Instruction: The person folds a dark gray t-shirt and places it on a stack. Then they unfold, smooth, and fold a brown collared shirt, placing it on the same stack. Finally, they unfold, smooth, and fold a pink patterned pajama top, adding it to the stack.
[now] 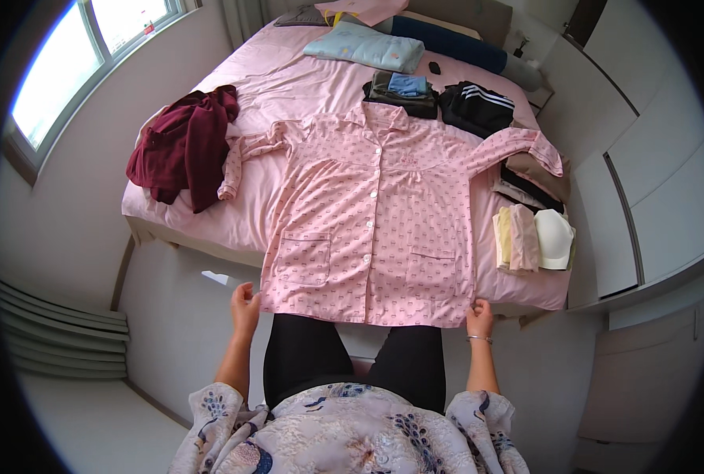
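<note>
A pink patterned pajama shirt (344,213) with white buttons and two pockets lies spread face up on the bed. Its collar points away from me, and its hem hangs over the near bed edge. At the hem's left corner, the curled fingers of my left hand (245,308) grip the cloth. My right hand (479,318), with a bracelet at the wrist, pinches the right corner. Both sleeves are spread outward; the right one lies over part of a pile of folded clothes (533,186).
On the pink bed sheet (241,213), a crumpled maroon garment (182,150) lies left. Folded dark clothes (478,109), a stack with a blue piece (407,85), and pale folded items beside a white bra (553,239) lie right. A light-blue pillow (364,47) is farther back. Cabinets (604,197) stand right.
</note>
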`<state>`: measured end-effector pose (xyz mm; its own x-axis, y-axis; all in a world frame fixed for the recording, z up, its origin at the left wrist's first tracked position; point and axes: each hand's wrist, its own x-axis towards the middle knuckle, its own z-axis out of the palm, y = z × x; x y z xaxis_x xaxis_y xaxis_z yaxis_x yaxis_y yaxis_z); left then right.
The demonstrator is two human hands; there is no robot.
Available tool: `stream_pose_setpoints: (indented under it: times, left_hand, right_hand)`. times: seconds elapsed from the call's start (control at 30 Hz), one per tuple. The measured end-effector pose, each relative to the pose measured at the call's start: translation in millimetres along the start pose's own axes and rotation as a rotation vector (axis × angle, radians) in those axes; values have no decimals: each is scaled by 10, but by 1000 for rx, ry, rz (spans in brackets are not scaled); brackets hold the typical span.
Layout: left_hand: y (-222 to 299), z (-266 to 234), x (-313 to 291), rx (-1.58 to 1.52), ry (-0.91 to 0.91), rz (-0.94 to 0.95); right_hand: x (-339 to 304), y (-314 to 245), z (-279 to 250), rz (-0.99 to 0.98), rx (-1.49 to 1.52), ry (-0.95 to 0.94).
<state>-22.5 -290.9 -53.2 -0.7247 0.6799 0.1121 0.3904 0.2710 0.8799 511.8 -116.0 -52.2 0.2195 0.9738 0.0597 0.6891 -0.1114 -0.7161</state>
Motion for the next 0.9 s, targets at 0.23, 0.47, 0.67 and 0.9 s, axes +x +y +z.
stream_pose_setpoints:
  times: [0.23,0.47,0.67,0.9]
  left_hand:
    - [1030,334,-349,23,-369,361]
    - [1167,493,-459,505,-623,646]
    - [1094,303,-373,527,-540,609]
    - [902,341,-203,661,-628,698]
  right_hand:
    - [-379,-1065,127,-684,4,-153]
    - [-581,-1091,170,-679,-196,-491]
    - [-566,-910,185,-745,-210,-468]
    - [-496,-989,348,-797,-290,-331]
